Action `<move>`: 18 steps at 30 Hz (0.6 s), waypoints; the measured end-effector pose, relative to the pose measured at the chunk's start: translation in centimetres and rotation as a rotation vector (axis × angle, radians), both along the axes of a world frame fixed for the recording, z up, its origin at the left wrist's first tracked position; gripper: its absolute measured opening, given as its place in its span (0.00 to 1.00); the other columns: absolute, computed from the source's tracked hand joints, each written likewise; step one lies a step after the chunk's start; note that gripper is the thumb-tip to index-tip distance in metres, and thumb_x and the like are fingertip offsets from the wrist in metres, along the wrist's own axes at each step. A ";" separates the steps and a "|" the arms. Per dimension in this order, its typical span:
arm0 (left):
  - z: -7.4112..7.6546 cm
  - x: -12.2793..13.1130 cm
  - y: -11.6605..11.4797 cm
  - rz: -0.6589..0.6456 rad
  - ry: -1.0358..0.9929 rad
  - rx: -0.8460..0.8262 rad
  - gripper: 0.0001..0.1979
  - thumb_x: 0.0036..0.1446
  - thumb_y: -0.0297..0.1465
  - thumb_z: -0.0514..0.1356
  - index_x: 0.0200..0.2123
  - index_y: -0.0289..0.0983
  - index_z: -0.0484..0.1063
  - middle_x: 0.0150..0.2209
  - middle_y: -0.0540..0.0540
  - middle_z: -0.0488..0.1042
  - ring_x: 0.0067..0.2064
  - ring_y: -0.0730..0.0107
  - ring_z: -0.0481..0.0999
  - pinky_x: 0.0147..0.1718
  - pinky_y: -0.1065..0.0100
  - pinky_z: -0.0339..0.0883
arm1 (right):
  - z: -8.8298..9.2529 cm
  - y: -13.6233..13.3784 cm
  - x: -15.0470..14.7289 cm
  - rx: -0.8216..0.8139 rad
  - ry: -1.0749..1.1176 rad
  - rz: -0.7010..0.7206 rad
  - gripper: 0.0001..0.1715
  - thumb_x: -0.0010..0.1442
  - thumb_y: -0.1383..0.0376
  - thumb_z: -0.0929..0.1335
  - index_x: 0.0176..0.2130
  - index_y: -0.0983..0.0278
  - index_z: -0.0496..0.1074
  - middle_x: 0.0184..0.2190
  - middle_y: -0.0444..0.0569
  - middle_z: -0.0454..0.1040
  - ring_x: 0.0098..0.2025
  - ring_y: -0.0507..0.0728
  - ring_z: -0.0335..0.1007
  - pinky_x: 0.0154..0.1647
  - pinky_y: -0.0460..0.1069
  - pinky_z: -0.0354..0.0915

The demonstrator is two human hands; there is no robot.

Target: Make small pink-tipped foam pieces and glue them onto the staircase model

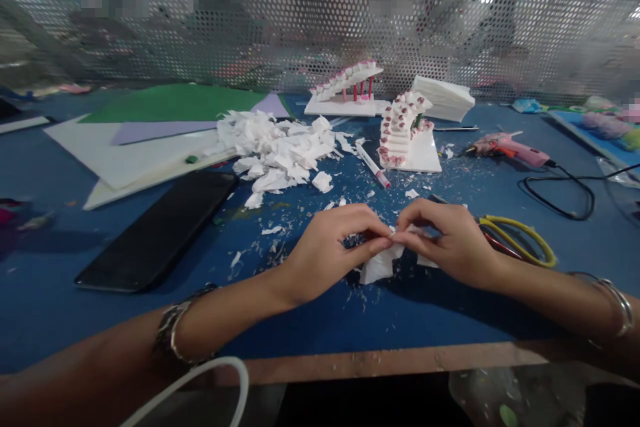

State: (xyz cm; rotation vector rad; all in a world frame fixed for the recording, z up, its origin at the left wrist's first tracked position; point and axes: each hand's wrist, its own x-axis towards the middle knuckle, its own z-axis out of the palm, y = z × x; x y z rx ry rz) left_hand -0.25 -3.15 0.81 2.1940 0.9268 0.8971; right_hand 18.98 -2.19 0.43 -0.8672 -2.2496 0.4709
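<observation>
Above the near part of the table, my left hand (327,250) and my right hand (455,243) meet at the fingertips. Both are closed in a pinch on a small piece of white tissue paper (381,267), mostly covered by the fingers at its top. Its loose end hangs below them. Beyond my left hand lies a heap of torn white tissue paper (280,147). A white marker with a pink end (373,165) lies past the hands, beside a small white staircase model (400,130) dotted with dark pink bits. A tool with yellow and red handles (525,237) is partly hidden behind my right hand.
A black phone (160,233) lies at left, near green and white sheets (180,103). A second staircase model (345,105) stands at the back, before a perforated metal screen (310,20). To the right are a pink glue gun (527,152) and its black cord (590,203).
</observation>
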 end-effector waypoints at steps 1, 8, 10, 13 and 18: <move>0.1 0.0 0.0 0.000 -0.005 -0.010 0.07 0.55 0.33 0.57 0.30 0.36 0.73 0.29 0.48 0.74 0.33 0.74 0.71 0.33 0.74 0.62 | 0.2 0.0 0.0 -0.047 0.026 0.004 0.08 0.56 0.63 0.66 0.29 0.66 0.67 0.21 0.41 0.68 0.22 0.44 0.59 0.22 0.39 0.56; -0.3 -0.2 0.3 0.038 -0.122 -0.099 0.06 0.55 0.31 0.57 0.32 0.36 0.73 0.32 0.48 0.74 0.34 0.74 0.71 0.35 0.74 0.63 | 0.4 0.1 0.2 -0.425 0.259 0.045 0.09 0.57 0.62 0.65 0.30 0.67 0.67 0.23 0.41 0.67 0.23 0.43 0.59 0.21 0.37 0.56; -0.3 -0.1 0.3 0.042 -0.139 -0.114 0.06 0.55 0.30 0.57 0.31 0.36 0.73 0.31 0.48 0.74 0.34 0.75 0.71 0.35 0.75 0.63 | 0.3 0.2 0.2 -0.475 0.283 0.046 0.09 0.56 0.62 0.65 0.30 0.67 0.67 0.24 0.41 0.66 0.23 0.42 0.60 0.21 0.37 0.57; -0.3 0.0 0.1 0.052 -0.151 -0.162 0.05 0.54 0.31 0.58 0.32 0.35 0.72 0.30 0.49 0.74 0.32 0.76 0.71 0.33 0.76 0.64 | 0.2 0.3 0.1 -0.457 0.295 0.047 0.08 0.56 0.63 0.66 0.30 0.67 0.67 0.24 0.41 0.66 0.23 0.42 0.59 0.21 0.36 0.57; -0.2 0.2 0.0 0.040 -0.160 -0.185 0.06 0.54 0.31 0.58 0.32 0.34 0.71 0.30 0.49 0.73 0.31 0.76 0.70 0.31 0.76 0.64 | 0.0 0.0 0.0 -0.362 0.271 0.067 0.05 0.57 0.65 0.65 0.32 0.66 0.65 0.25 0.41 0.66 0.25 0.42 0.60 0.23 0.37 0.58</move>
